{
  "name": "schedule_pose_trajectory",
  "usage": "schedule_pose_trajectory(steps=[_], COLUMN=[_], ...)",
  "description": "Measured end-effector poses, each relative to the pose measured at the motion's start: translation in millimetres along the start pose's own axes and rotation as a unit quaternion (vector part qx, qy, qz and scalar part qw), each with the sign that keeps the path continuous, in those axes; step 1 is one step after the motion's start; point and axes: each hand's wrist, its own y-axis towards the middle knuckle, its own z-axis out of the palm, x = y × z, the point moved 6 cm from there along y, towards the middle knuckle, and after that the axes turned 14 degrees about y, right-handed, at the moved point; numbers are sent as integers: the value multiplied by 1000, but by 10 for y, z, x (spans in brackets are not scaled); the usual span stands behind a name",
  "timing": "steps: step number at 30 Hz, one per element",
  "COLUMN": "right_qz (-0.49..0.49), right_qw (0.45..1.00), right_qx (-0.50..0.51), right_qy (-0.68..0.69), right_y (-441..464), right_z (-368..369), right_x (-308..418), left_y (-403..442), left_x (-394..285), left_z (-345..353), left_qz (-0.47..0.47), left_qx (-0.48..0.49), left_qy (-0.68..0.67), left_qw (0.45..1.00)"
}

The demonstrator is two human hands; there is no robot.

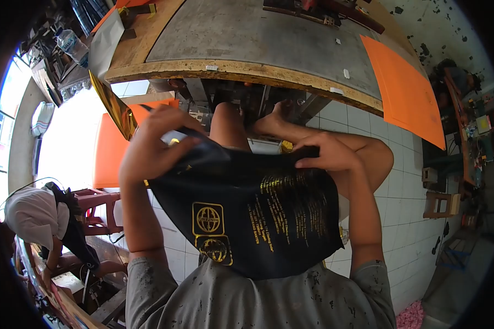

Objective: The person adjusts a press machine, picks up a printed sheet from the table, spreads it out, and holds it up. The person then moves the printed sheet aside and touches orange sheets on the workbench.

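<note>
A limp black sheet [241, 203] with gold lettering and globe emblems lies across my lap and against my shirt. My left hand [156, 142] is closed on its upper left part, where the sheet is bent up and shiny. At the upper right edge, my right hand [329, 153] pinches the sheet between thumb and fingers. A strip of shiny gold foil [114, 107] rises just beyond my left hand; whether the hand touches it I cannot tell. Part of the sheet's left side is hidden by my left hand.
A worktable with a grey top [219, 41] and wooden edge stands ahead. Orange sheets [409, 90] overhang its right end; another orange sheet [107, 151] is at left. A plastic bottle [71, 46] stands upper left. Another person [38, 216] bends beside a red stool [101, 205].
</note>
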Motion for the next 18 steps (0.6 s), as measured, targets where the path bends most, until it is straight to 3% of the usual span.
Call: schedule_pose_trajectory(steps=[4,5,8,10,11,14,18], right_qz=[-19,-4,-17,-36,-31,-30,-54], right_qw=[992,983,947,911,902,889,902], right_qx=[-63,-91,-237,-326,-342,-369,-354], right_qy=[-110,-157,-217,-249,-259,-269,-243], right_y=[-378,-518,-900,-986,-1010,-1035,-940], right_z=[-311,-436,-774,-977,-1105,-1513,-1791], right_x=[826,1006,1422,1682,1739,1833,1832], left_y=[-15,42,247,443,542,863,1240], left_x=[165,144,195,244,267,437,590], left_z=[-437,-523,-710,-837,-888,-947,-906], left_qz=[-104,-51,-61,-16,-2,-78,-48], left_qx=[-59,-106,-132,-153,-165,-125,-124], left_qy=[118,130,99,137,153,118,161], left_qw=[986,984,984,978,974,982,978])
